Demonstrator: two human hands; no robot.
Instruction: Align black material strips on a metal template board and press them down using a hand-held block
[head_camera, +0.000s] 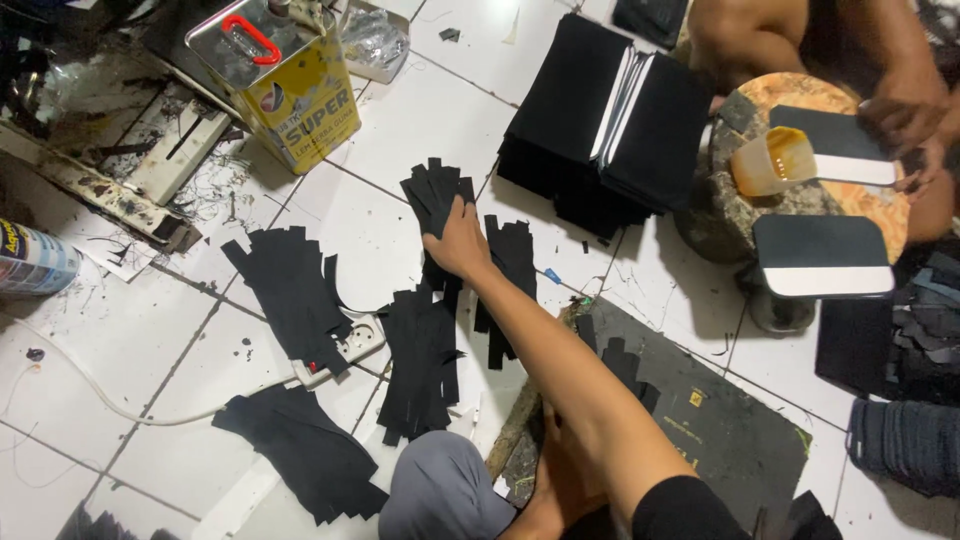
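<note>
The right hand (457, 240) reaches out to the middle of the frame and lies palm down, fingers spread flat, on a pile of black strips (437, 200) fanned out on the white tiled floor (420, 115); it presses on them rather than clasping anything. The left hand (560, 480) is low in the frame, mostly hidden behind the right forearm, so I cannot tell how its fingers stand; it sits at the edge of a dark cutting board (720, 420). More black strip piles lie around the right hand: one just right of it (510, 270), one below it (420, 365), one to the left (295, 295) lying over a white power strip (352, 345), and one at lower left (300, 450). A stack of black sheets (600, 110) sits at upper centre. At upper left stands a yellow metal can (290, 80) with a red handle. At upper right another person's hand (905, 125) holds a black-and-white piece over a round block that bears a cup of amber glue (775, 160).
</note>
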